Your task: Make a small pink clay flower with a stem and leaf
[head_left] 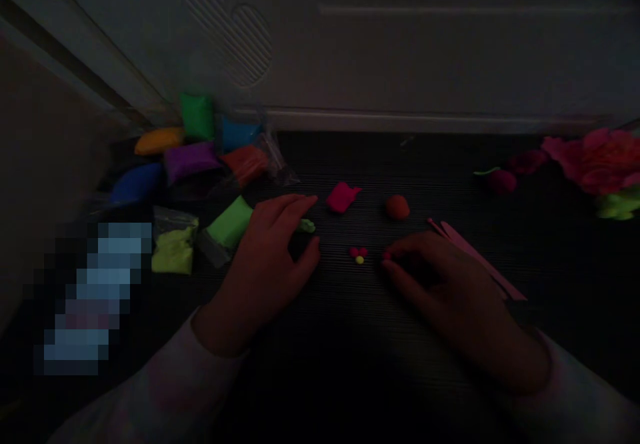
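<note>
My left hand (263, 261) rests palm down over the dark table, thumb and fingers apart, holding nothing. Just past its fingers a small green clay piece (307, 226) shows, partly covered by the hand. Between thumb and forefinger of my right hand (457, 291) is a tiny pink clay ball (387, 256). Left of that pinch, two pink clay balls (355, 252) touch a yellow clay ball (359, 260). Farther back lie a pink clay lump (341, 198) and a round orange clay lump (397, 207). Pink modelling tools (480, 261) lie partly behind my right hand.
Coloured clay packs (190, 161) lie at the back left, with a yellow-green bag (173, 251) and a light green pack (230, 224) nearer. A blurred-out bright panel (100, 291) is at left. Clay flowers (595, 164) stand at right. A pale panel (425, 64) rises behind.
</note>
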`<action>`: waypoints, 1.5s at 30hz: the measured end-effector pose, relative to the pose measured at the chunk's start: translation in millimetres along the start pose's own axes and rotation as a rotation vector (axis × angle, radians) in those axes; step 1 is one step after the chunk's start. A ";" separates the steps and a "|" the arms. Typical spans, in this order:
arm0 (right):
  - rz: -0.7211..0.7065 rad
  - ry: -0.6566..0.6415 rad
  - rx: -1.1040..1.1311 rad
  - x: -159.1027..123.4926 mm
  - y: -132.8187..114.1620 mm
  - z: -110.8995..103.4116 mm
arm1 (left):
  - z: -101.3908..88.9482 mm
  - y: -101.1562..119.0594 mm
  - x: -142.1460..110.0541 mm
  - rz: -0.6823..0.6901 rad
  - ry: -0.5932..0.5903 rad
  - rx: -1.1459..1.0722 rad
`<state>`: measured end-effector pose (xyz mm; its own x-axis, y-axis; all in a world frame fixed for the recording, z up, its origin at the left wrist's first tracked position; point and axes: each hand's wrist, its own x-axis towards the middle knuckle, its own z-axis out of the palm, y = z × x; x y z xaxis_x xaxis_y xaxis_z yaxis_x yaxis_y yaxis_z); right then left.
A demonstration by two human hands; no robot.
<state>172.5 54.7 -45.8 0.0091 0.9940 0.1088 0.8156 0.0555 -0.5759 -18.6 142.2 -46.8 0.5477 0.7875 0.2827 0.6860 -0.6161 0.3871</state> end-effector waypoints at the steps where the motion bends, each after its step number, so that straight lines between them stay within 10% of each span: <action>1: 0.009 0.000 -0.011 0.5 -0.3 0.2 | 0.8 0.6 0.6 0.002 0.006 -0.014; 17: -0.005 0.019 -0.081 2.3 -1.4 5.0 | 25.4 10.9 48.1 0.003 -0.111 -0.156; 45: -0.212 0.389 0.075 9.0 -28.0 6.9 | 9.6 29.8 4.1 0.336 0.140 -0.299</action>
<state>145.8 62.7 -34.3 0.0747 0.8512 0.5195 0.7791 0.2754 -0.5632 8.6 126.9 -42.5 0.6316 0.5529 0.5435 0.3026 -0.8213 0.4837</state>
